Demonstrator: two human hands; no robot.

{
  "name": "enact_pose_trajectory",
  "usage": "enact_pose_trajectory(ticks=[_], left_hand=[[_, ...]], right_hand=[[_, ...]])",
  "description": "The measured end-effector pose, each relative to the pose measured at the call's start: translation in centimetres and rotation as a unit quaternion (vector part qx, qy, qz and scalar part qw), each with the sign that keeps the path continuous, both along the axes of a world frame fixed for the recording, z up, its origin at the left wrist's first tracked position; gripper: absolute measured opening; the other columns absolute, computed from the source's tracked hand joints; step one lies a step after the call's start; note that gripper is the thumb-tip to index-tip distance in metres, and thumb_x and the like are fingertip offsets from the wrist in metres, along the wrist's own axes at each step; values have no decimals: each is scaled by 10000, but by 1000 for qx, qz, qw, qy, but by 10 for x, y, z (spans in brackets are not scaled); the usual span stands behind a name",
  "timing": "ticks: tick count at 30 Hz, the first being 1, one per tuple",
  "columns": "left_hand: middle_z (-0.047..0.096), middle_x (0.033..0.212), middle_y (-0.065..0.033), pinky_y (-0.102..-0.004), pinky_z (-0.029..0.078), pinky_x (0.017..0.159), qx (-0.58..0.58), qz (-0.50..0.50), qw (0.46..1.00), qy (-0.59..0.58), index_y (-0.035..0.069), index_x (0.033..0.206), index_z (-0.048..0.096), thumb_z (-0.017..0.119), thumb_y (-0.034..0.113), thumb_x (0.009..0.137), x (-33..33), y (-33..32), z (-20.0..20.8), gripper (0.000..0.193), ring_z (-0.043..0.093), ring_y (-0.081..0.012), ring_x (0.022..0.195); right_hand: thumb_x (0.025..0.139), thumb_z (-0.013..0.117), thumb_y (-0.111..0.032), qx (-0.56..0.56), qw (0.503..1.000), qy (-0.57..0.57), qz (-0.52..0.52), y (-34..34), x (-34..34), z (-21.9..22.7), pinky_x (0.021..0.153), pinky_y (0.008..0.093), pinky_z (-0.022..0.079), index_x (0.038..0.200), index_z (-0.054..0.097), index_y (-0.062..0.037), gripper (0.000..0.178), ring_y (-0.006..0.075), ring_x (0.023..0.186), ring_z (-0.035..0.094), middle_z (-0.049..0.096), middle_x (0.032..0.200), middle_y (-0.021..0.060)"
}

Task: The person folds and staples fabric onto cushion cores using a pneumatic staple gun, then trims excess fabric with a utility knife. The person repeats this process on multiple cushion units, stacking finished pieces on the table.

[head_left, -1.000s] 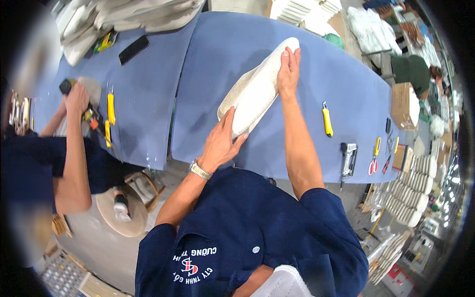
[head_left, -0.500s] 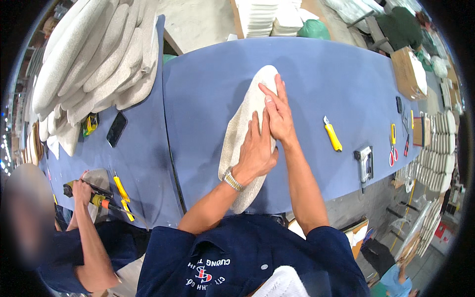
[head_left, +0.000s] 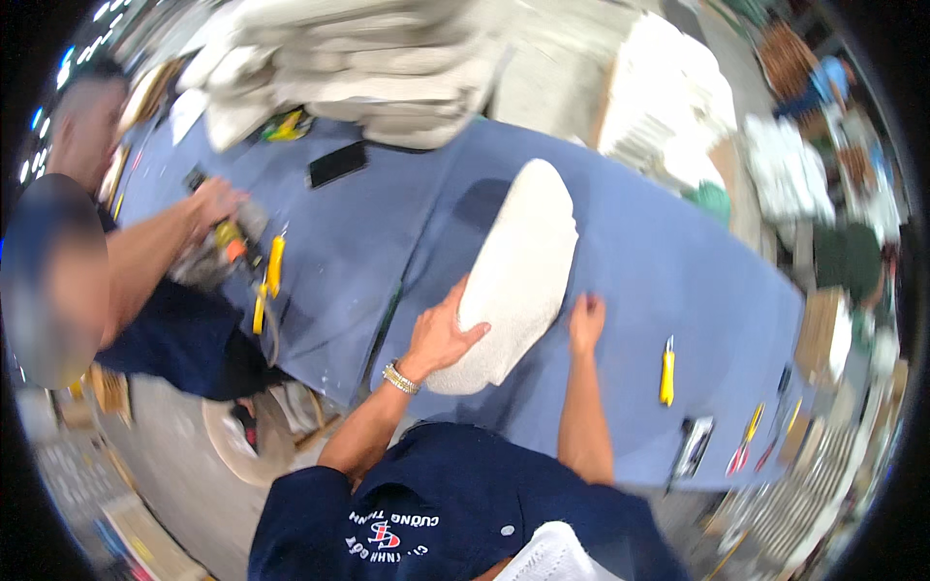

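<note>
Nearest, left hand (head_left: 444,337) has the cream padded piece (head_left: 520,276) by its near left edge, thumb over the top face, fingers along the side and partly hidden. Right hand (head_left: 587,320) sits just right of the piece, apart from it, fingers curled in; blurry, can't tell if anything small is pinched there. Piece is long, rounded at the far end, slanting from near left to far right over the near-middle of the blue bench (head_left: 620,407); can't tell if it lies flat or is partly lifted. Probably light for its size, soft fabric face, likely some stiffness underneath since it keeps its shape. Cloth looks grippy, not slippery; not fragile, though it might smudge or dent under hard fingertips. Best hold: both long edges around mid-length, palms flat, or one hand per end to stop it tipping. Right of it, a staple gun (head_left: 694,445), then a yellow cutter (head_left: 667,373) slightly farther. Far left, a black phone (head_left: 337,165), then stacked pads (head_left: 387,73).
</note>
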State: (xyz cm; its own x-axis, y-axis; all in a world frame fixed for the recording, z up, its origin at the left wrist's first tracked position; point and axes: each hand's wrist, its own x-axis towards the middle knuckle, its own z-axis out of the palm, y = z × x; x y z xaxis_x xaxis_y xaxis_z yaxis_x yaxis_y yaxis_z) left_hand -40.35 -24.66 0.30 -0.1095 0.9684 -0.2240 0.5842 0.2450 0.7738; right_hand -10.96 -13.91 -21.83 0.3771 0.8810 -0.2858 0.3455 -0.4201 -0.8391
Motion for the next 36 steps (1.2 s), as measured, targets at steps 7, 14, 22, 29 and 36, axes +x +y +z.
enact_pose_trajectory(ticks=[7, 14, 22, 29, 36], left_hand=[[687, 1282, -260, -495, 534, 991, -25, 96, 992, -81, 76, 1570, 399, 787, 382, 850, -2, -78, 26, 874, 678, -460, 1132], [668, 1254, -329, -518, 537, 974, -48, 112, 990, -64, 49, 1618, 246, 765, 394, 871, 26, -102, -31, 972, 672, -487, 1124], [494, 1453, -350, -499, 514, 1007, 13, 90, 995, -33, -75, 1603, 155, 760, 312, 888, 70, -100, -13, 1014, 596, -478, 1245], [326, 1591, -365, -456, 401, 1167, -6, 74, 990, -123, -99, 1605, 127, 739, 288, 909, 70, -70, -2, 1004, 405, -460, 1462], [431, 1515, -378, -423, 405, 1164, 35, 76, 985, -151, -122, 1582, 176, 716, 303, 929, 34, 85, -43, 948, 468, -442, 1425]], right_hand=[[1067, 584, -400, -76, 936, 325, 109, -78, -52, 71, 869, 362, 548, 1239, 630, 8, 445, 225, 988, 666, 695, 1106, 125], [989, 618, -174, 2, 955, -209, 211, -60, -36, 83, 883, 445, 501, 1138, 652, 45, 267, 286, 1027, 677, 716, 1106, 206], [978, 666, -307, -146, 960, 223, 87, 8, -75, 141, 964, 470, 539, 1418, 510, 115, 629, 372, 1154, 669, 652, 1295, 258], [989, 579, -501, -81, 973, -145, 158, 26, -93, 84, 905, 525, 539, 1069, 701, 164, 681, 490, 1059, 696, 703, 1083, 375], [1031, 497, -553, -123, 971, -169, 120, 15, -113, 111, 806, 566, 529, 923, 728, 132, 731, 524, 916, 698, 710, 922, 358]])
